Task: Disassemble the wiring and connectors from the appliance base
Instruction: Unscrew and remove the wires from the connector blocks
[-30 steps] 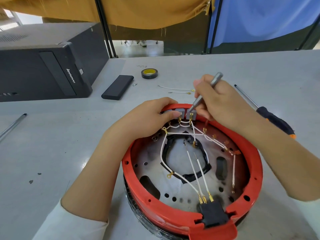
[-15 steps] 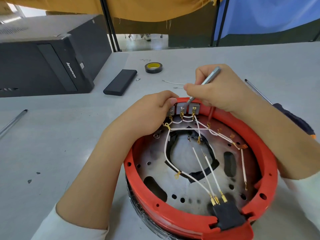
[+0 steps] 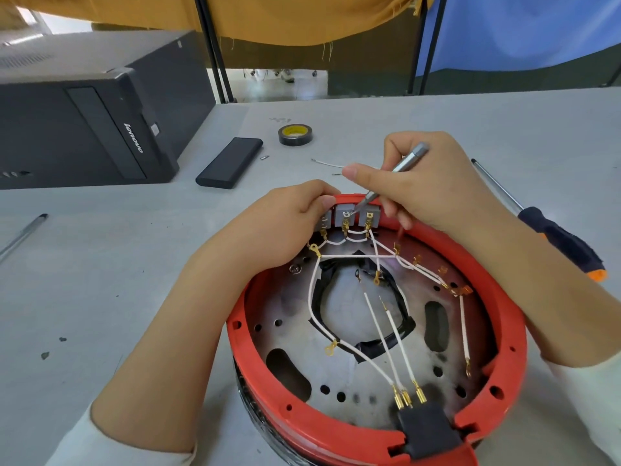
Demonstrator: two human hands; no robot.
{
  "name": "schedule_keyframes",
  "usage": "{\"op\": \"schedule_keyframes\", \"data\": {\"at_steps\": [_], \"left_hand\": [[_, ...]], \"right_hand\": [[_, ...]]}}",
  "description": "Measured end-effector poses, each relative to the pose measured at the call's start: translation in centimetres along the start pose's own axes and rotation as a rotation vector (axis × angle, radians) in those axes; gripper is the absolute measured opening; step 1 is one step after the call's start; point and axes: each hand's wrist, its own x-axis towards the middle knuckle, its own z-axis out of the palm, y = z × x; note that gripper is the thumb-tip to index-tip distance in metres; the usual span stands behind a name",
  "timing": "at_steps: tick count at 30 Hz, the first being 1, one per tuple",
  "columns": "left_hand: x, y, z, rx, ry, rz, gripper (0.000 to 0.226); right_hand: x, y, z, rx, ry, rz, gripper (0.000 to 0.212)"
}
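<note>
Head view: the red base [image 3: 376, 428] sits at 6 o'clock on the grey table [image 3: 100, 280], closer in frame than a second ago. The left hand [image 3: 285, 223] still pinches the terminal blocks [image 3: 346, 215] at its 12 o'clock rim. The right hand [image 3: 426, 183] grips a small screwdriver [image 3: 393, 174], whose tip has come down onto the middle terminal, so I judge loosening is starting. A computer tower [image 3: 84, 122] stands at 10 o'clock, a tape roll [image 3: 295, 134] at 12.

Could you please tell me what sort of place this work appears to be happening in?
Probably a makeshift repair or teardown bench: a plain grey worktable holds a black desktop computer tower, a roll of black electrical tape and a black-handled screwdriver, with cloth sheets hung behind.
</note>
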Motion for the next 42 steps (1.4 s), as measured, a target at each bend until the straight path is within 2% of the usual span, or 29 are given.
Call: {"op": "schedule_keyframes", "data": {"at_steps": [8, 14, 22, 24, 30, 36, 42], "left_hand": [[0.0, -0.1, 0.0, 0.010, 0.007, 0.000, 0.023], [0.1, 0.1, 0.1, 0.028, 0.013, -0.006, 0.024], [0.0, 0.3, 0.1, 0.031, 0.015, -0.024, 0.026], [0.0, 0.4, 0.1, 0.032, 0.017, -0.028, 0.026], [-0.1, 0.4, 0.0, 0.051, 0.021, -0.012, 0.027], [-0.1, 0.4, 0.0, 0.069, 0.028, -0.007, 0.029], [0.2, 0.3, 0.1, 0.078, 0.032, -0.018, 0.028]], "right_hand": [[-0.2, -0.1, -0.1, 0.041, -0.098, 0.052, 0.040], [0.3, 0.1, 0.4, -0.007, -0.082, 0.061, 0.037], [1.7, 0.2, 0.7, 0.081, -0.108, 0.200, 0.032], [1.5, 0.2, 1.0, 0.035, -0.082, 0.178, 0.030], [0.1, 0.2, 1.1, -0.136, 0.081, -0.054, 0.034], [0.3, 0.3, 1.3, -0.206, 0.059, -0.060, 0.037], [1.6, 0.5, 1.3, -0.056, -0.025, 0.075, 0.038]]}}
